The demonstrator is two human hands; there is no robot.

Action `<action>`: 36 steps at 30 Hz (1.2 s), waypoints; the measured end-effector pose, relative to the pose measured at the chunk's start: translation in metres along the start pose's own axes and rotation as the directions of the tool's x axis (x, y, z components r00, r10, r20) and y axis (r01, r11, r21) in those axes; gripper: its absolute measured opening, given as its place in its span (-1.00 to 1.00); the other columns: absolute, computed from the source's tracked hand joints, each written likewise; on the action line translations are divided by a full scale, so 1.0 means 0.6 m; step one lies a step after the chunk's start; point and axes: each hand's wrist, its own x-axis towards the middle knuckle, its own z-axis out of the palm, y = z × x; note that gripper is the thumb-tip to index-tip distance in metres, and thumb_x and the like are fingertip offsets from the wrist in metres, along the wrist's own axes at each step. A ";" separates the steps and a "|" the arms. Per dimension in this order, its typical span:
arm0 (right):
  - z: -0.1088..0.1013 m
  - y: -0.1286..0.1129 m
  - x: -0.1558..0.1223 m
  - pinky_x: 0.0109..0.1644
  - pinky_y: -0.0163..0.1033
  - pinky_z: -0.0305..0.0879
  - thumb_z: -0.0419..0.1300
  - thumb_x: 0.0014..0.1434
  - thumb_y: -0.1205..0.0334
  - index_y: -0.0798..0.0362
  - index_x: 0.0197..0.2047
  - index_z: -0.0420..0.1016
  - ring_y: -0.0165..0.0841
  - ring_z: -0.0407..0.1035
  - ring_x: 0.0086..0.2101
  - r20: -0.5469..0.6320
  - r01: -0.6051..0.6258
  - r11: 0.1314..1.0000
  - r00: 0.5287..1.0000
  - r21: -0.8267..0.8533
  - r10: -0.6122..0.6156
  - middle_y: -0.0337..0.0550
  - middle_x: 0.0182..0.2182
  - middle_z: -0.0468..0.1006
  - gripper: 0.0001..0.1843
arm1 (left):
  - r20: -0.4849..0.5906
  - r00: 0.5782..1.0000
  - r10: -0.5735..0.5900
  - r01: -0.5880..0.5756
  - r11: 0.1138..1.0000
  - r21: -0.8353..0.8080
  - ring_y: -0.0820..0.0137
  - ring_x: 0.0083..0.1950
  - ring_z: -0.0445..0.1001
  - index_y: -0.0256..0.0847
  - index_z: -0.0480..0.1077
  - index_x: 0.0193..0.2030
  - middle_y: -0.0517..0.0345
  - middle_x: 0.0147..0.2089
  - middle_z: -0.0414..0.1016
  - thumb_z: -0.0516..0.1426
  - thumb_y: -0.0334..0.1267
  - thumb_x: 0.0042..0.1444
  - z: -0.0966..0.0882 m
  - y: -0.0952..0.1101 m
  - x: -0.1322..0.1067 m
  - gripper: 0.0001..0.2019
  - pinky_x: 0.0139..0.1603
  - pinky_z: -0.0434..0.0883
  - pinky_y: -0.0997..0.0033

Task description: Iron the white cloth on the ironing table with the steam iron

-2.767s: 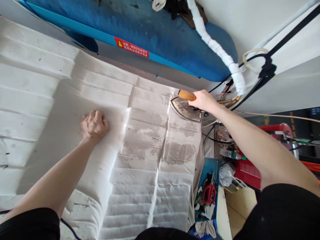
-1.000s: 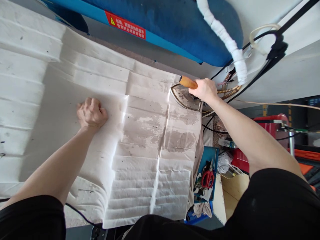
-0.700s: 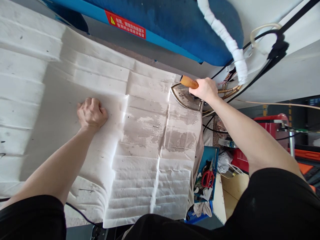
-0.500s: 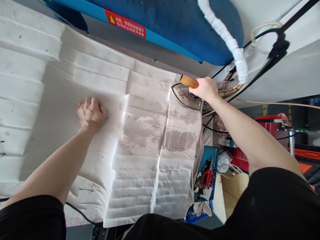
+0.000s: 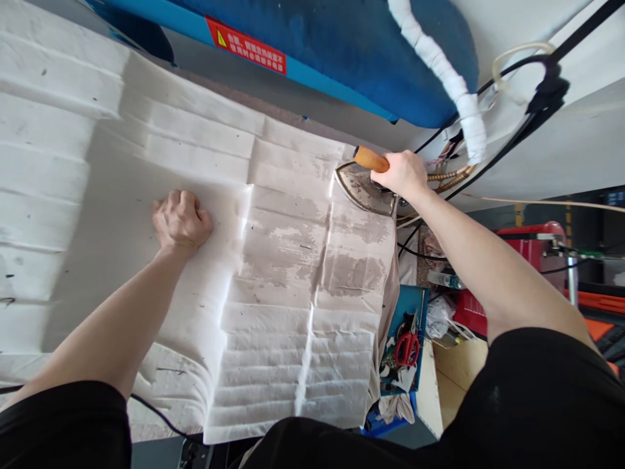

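Note:
My right hand (image 5: pixel 401 174) is closed round the orange handle of an iron (image 5: pixel 364 189), near the cloth's far right corner. The iron's pointed tip faces left, and its sole rests on the creased white cloth (image 5: pixel 273 280). To the left, my left hand (image 5: pixel 180 220) is curled into a fist on a smooth, shaded stretch of the same cloth. Nothing shows in that fist, and the fabric around it lies flat. Greyish damp-looking patches mark the cloth between my hands, and fold lines run across it.
Beyond the cloth's far edge stands a blue padded board (image 5: pixel 312 58) with a red warning label (image 5: pixel 247 45). A white-wrapped hose (image 5: pixel 446 81) and black cables (image 5: pixel 549 85) hang at the upper right. Below right, a teal tray (image 5: pixel 415 299) holds red-handled scissors (image 5: pixel 407 350).
The whole view has shifted very slightly. Both hands and the iron keep the same places on the cloth.

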 end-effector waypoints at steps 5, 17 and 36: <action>-0.002 0.002 0.000 -0.11 0.01 0.42 0.20 0.18 -0.06 0.04 -0.16 0.65 0.03 0.54 -0.21 -0.026 0.021 0.999 0.999 -0.040 -0.022 0.06 -0.32 0.66 -0.62 | 0.024 0.999 -0.033 0.035 0.995 -0.096 0.00 0.06 0.45 -0.21 0.41 -0.08 -0.19 0.01 0.47 0.08 -0.29 0.15 -0.002 0.000 -0.002 -0.79 0.21 0.22 -0.06; -0.083 -0.136 0.041 -0.13 -0.02 0.41 0.20 0.22 0.01 -0.02 -0.01 0.65 0.04 0.57 -0.15 0.077 0.135 0.991 0.988 -0.024 -0.133 0.07 -0.18 0.69 -0.62 | 0.020 0.999 -0.033 0.036 0.980 -0.195 -0.01 0.03 0.46 -0.13 0.40 -0.16 -0.13 -0.06 0.47 0.11 -0.28 0.10 -0.001 -0.002 0.000 -0.85 0.21 0.22 -0.07; -0.057 -0.168 0.072 -0.08 0.08 0.48 0.26 0.12 -0.01 0.06 0.00 0.62 0.10 0.55 -0.10 0.243 0.089 0.981 0.961 0.175 -0.131 0.16 -0.12 0.64 -0.55 | 0.017 1.000 -0.001 0.001 1.000 -0.009 0.08 -0.02 0.45 -0.23 0.40 -0.13 -0.18 -0.02 0.50 0.03 -0.27 0.18 0.004 -0.004 0.000 -0.81 0.14 0.23 0.07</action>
